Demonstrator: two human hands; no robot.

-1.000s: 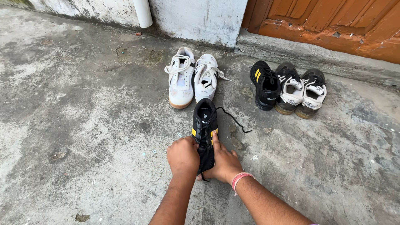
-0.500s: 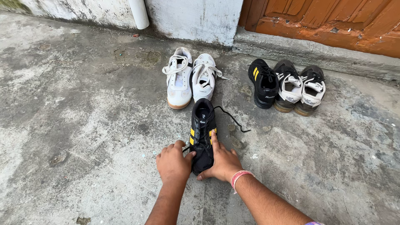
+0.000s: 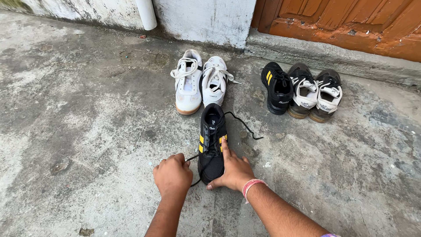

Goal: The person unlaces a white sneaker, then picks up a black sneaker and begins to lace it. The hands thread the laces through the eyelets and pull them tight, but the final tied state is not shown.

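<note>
A black sports shoe point(image 3: 212, 140) with yellow stripes lies on the concrete floor point(image 3: 87, 123), toe toward me. My right hand point(image 3: 234, 169) presses on its right side, index finger stretched along the laces; a pink band sits on that wrist. My left hand point(image 3: 172, 175) is closed around one black lace end point(image 3: 191, 158) and holds it out to the left of the shoe. The other lace end point(image 3: 245, 125) trails loose on the floor to the right.
A pair of white sneakers point(image 3: 199, 83) stands just beyond the black shoe. Farther right lie a matching black shoe point(image 3: 277, 87) and a pair of black-and-white sneakers point(image 3: 316, 94). Behind them are a stone step point(image 3: 333, 59), an orange wooden door point(image 3: 351, 22) and a white pipe point(image 3: 146, 13).
My left hand has drawn away from the shoe to the left, pulling one lace end out with it. The right hand stays on the shoe.
</note>
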